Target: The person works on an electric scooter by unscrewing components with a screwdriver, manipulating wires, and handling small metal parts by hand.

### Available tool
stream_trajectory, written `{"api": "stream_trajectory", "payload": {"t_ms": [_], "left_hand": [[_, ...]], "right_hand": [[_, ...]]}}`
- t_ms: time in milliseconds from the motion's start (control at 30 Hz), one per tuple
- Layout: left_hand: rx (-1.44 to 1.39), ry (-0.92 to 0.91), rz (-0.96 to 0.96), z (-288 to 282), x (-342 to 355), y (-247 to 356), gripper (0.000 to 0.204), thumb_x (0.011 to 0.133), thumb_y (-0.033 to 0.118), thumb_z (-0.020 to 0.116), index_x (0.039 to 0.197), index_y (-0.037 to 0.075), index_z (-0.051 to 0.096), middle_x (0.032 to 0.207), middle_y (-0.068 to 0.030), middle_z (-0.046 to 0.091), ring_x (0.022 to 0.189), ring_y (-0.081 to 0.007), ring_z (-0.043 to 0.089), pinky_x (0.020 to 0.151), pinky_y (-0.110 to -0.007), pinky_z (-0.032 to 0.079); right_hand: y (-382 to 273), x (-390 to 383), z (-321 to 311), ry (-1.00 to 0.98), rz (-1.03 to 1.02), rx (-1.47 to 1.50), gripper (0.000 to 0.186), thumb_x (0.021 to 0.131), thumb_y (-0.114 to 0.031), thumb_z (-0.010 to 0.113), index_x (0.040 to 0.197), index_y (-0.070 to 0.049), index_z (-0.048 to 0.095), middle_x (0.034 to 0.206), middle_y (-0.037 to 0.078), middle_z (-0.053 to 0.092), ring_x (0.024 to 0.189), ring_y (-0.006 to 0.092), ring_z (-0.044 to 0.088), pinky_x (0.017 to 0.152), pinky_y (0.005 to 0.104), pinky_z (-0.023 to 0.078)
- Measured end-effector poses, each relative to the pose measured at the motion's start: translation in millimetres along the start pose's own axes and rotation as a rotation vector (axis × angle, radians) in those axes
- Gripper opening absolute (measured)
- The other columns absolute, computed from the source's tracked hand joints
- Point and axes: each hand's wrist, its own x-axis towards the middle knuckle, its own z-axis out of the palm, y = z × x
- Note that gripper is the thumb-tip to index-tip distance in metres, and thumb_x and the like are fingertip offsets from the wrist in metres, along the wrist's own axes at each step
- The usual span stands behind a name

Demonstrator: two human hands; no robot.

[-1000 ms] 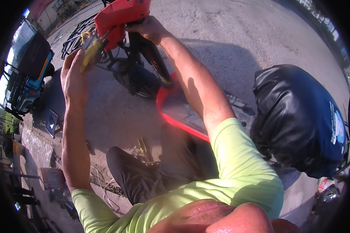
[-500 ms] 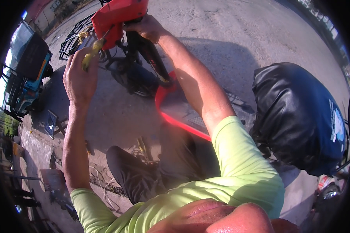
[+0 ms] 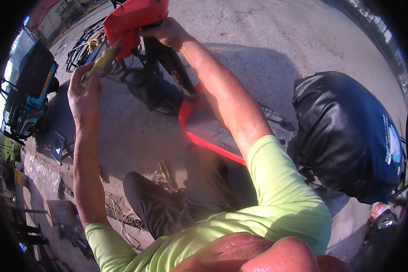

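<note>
My left hand (image 3: pixel 84 102) is closed around the yellow handle of a screwdriver (image 3: pixel 98 67). The tool slants up and to the right, its thin shaft reaching the lower left of a red scooter front cover (image 3: pixel 136 17); whether the tip sits in a screw is too small to tell. On the cover's right lower side, my right hand (image 3: pixel 170 34) is closed at its dark underside, with the fingertips partly hidden. Below the cover are the scooter's black front fork (image 3: pixel 170 68) and its dark front wheel (image 3: pixel 152 93).
The scooter's red-edged footboard (image 3: pixel 204 144) passes under my right arm. To the right bulks a black covered seat (image 3: pixel 344 136). A blue three-wheeled vehicle (image 3: pixel 34 95) stands at far left, near a black wire rack (image 3: pixel 79 50). Loose wires and tools (image 3: pixel 167 174) lie by my knees.
My left hand has shifted slightly down and left, its fingers now further back along the screwdriver handle. The red cover has moved a little left in view; my right hand stays on it.
</note>
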Motion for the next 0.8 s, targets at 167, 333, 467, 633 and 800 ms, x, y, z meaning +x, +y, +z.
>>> {"api": "stream_trajectory", "payload": {"t_ms": [167,333,467,633,800], "left_hand": [[0.747,0.004,0.624,-1.9,6.5,-1.0,0.031,0.097,0.020,0.073,0.124,0.005,0.067,0.092,-0.0063,0.069,0.075,-0.0125,0.064,0.069,-0.027,0.051],[0.368,0.029,0.293,5.9,0.5,4.4,0.036,0.101,0.031,0.068,0.123,0.003,0.065,0.087,-0.0081,0.068,0.070,-0.0125,0.061,0.063,-0.027,0.048],[-0.035,-0.075,-0.034,-2.7,1.0,10.3,0.042,0.104,0.040,0.059,0.118,0.001,0.066,0.080,-0.0058,0.064,0.063,-0.0100,0.054,0.057,-0.026,0.041],[0.575,-0.051,0.403,-4.1,2.7,3.3,0.024,0.100,0.026,0.066,0.117,0.009,0.067,0.082,-0.0096,0.066,0.081,-0.0237,0.068,0.074,-0.038,0.053],[0.898,-0.095,0.675,4.0,-0.7,19.9,0.032,0.093,0.015,0.075,0.123,0.011,0.066,0.110,-0.0128,0.072,0.096,-0.0270,0.071,0.084,-0.037,0.055]], "right_hand": [[-2.4,1.2,0.0,-0.009,-0.025,-0.024,0.048,0.077,-0.002,0.084,0.123,-0.005,0.071,0.114,0.006,0.074,0.107,0.0172,0.067,0.097,0.0341,0.052],[-6.6,-3.4,1.3,0.014,-0.045,-0.134,0.040,0.084,-0.006,0.082,0.122,-0.004,0.071,0.110,0.008,0.075,0.102,0.0189,0.070,0.094,0.0338,0.056],[-5.8,-1.2,-1.0,-0.003,-0.012,-0.113,0.050,0.076,-0.004,0.085,0.124,-0.006,0.071,0.113,0.006,0.075,0.105,0.0173,0.068,0.096,0.0335,0.053],[2.8,2.5,0.7,-0.017,-0.063,-0.059,0.041,0.083,-0.006,0.083,0.122,-0.003,0.071,0.109,0.008,0.075,0.101,0.0188,0.071,0.092,0.0333,0.057],[-2.9,-1.4,-1.1,0.006,-0.088,-0.178,0.035,0.087,-0.007,0.080,0.121,-0.002,0.072,0.105,0.009,0.075,0.096,0.0178,0.071,0.087,0.0321,0.058]]}}
